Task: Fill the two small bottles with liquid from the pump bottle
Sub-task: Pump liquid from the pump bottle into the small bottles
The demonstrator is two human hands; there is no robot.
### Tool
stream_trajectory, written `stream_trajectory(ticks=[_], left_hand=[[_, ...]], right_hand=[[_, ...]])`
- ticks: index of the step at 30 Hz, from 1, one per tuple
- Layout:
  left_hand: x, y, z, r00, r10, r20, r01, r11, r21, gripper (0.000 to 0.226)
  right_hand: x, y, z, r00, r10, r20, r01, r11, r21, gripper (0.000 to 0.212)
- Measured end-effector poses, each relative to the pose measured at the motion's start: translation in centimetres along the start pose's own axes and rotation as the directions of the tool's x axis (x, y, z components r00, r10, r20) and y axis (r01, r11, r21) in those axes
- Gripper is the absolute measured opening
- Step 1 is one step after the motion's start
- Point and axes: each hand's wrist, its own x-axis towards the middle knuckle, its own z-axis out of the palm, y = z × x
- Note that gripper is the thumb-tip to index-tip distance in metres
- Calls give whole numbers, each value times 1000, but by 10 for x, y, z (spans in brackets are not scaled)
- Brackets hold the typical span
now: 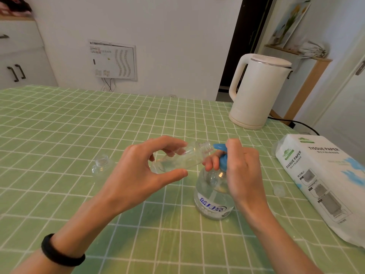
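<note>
My left hand (138, 173) holds a small clear bottle (183, 157) tilted on its side, its open threaded neck touching the blue pump nozzle. My right hand (241, 169) wraps around the blue pump head (222, 158) of the clear pump bottle (214, 194), which stands upright on the green checked tablecloth. A second small clear bottle (101, 165) stands uncapped on the table to the left, apart from both hands.
A white electric kettle (256, 89) stands at the back right with its black cord trailing right. A pack of tissue paper (320, 175) lies at the right edge. A small clear cap (279, 191) rests between the pump bottle and the tissue pack.
</note>
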Motion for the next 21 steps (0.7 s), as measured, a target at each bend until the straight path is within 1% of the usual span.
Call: stream_trajectory(ticks=[3,7,11,16,21], left_hand=[[-1,0,1,1000,1,0,-1,1000,0,47],[0,-1,1,1000,11,1,-11,1000,-1,47],[-1,-1,1,1000,13,1,-13,1000,-1,49],[-1,-2,0,1000,7,-2,-7,1000,6,48],[-1,-1,1,1000,15,2,-15,1000,0,47]], right_hand=[[-1,1,1,1000,13,-18,-13,1000,22,57],[-3,1,1,999,33,-41,-31,999,38,62],[-2,0,0,999,33,-19,-32,999,42,59],[-1,1,-1,1000,16,8,-16,1000,-5,57],[-2,1,1,999,24,-25,-23,999,31,59]])
